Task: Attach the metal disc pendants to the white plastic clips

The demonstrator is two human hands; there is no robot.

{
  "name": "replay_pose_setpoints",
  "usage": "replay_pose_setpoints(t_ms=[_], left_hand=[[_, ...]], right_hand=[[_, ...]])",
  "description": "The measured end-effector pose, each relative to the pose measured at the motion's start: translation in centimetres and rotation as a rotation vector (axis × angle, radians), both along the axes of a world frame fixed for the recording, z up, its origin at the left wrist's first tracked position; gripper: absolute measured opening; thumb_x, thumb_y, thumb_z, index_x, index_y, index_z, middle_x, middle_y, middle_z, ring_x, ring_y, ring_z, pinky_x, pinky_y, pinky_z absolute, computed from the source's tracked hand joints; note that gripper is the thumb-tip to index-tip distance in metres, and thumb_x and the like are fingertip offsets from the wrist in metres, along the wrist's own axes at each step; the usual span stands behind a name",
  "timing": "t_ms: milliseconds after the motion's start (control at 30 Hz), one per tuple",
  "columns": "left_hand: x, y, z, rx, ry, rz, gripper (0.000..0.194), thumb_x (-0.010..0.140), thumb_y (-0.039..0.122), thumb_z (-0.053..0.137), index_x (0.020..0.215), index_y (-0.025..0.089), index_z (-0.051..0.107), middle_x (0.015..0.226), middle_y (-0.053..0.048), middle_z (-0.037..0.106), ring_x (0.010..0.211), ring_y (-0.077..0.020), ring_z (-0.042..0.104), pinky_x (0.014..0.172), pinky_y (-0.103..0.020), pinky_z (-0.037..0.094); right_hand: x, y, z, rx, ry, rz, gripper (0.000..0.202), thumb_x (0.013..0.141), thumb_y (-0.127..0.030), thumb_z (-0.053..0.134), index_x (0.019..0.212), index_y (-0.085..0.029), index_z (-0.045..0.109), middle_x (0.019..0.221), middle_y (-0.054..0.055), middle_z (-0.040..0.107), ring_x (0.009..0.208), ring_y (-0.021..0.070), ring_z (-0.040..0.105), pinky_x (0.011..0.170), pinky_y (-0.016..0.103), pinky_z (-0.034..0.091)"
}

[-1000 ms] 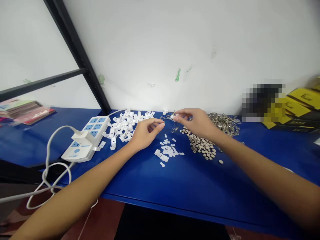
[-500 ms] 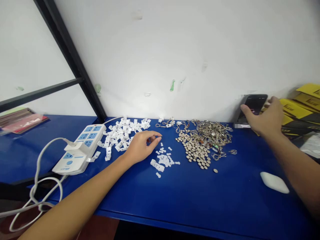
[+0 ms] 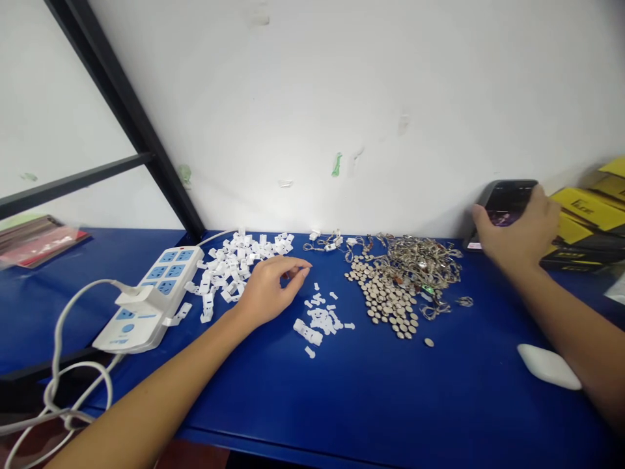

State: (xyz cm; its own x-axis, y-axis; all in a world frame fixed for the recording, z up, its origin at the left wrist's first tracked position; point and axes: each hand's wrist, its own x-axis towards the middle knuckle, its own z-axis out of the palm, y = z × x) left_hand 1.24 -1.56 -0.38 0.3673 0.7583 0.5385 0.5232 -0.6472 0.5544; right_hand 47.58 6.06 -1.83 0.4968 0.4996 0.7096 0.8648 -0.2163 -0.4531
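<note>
My left hand (image 3: 271,286) rests on the blue table, thumb and index fingertips pinched together, and I see nothing between them. Just right of it lie small flat white plastic pieces (image 3: 323,319) and one larger white plastic part (image 3: 307,332). Behind the left hand spreads a heap of white plastic clips (image 3: 234,257). At the far right, my right hand (image 3: 522,231) is closed around a dark smartphone (image 3: 508,202) standing against the wall, thumb on its left side and fingers at its right. Its lower part is partly covered by the hand.
Round coin-like discs (image 3: 390,299) and a tangle of thin wires (image 3: 420,260) lie mid-table. A white rounded case (image 3: 549,366) sits near my right forearm. Yellow-black boxes (image 3: 586,215) stand at right. On the left is a power strip (image 3: 156,280) with a looped cable (image 3: 58,339).
My right hand has come closer around the smartphone, which now shows a little farther right and tilted. The left thumb and index fingertips have drawn together. The view has shifted slightly.
</note>
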Motion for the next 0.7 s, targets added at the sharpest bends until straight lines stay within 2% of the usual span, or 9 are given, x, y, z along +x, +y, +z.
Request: replay_pose_setpoints(t_ms=[267,433,633,700], left_hand=[[-0.1,0.1,0.1,0.000,0.007,0.002,0.020,0.098,0.031,0.061,0.107,0.023,0.077,0.077,-0.002,0.072,0.074,-0.0170,0.066,0.074,-0.036,0.057],[-0.1,0.0,0.1,0.000,0.006,0.002,0.021,0.098,0.032,0.060,0.107,0.023,0.077,0.077,-0.002,0.072,0.075,-0.0174,0.066,0.074,-0.036,0.057],[0.0,0.0,0.1,0.013,0.010,-0.001,0.020,0.098,0.032,0.061,0.106,0.023,0.077,0.078,-0.002,0.073,0.074,-0.0171,0.067,0.073,-0.035,0.057],[0.0,0.0,0.2,0.016,0.008,0.001,0.020,0.097,0.031,0.061,0.105,0.023,0.078,0.077,-0.002,0.073,0.073,-0.0167,0.067,0.074,-0.035,0.057]], right_hand=[[0.5,0.4,-0.3,0.012,-0.004,0.012,0.098,0.083,-0.056,0.073,0.159,-0.004,0.041,0.150,0.028,0.050,0.142,0.0382,0.045,0.119,0.040,0.031],[0.3,-0.5,-0.1,-0.020,0.029,0.022,0.108,0.081,-0.060,0.072,0.162,-0.002,0.030,0.154,0.030,0.046,0.145,0.0395,0.042,0.119,0.045,0.030],[0.5,-0.7,-0.6,-0.061,0.032,0.004,0.102,0.079,-0.060,0.073,0.158,-0.007,0.038,0.149,0.030,0.051,0.140,0.0418,0.045,0.113,0.051,0.036],[0.8,-0.6,-0.9,-0.080,-0.017,0.010,0.103,0.081,-0.061,0.070,0.158,-0.003,0.034,0.147,0.034,0.049,0.138,0.0444,0.046,0.111,0.055,0.036]])
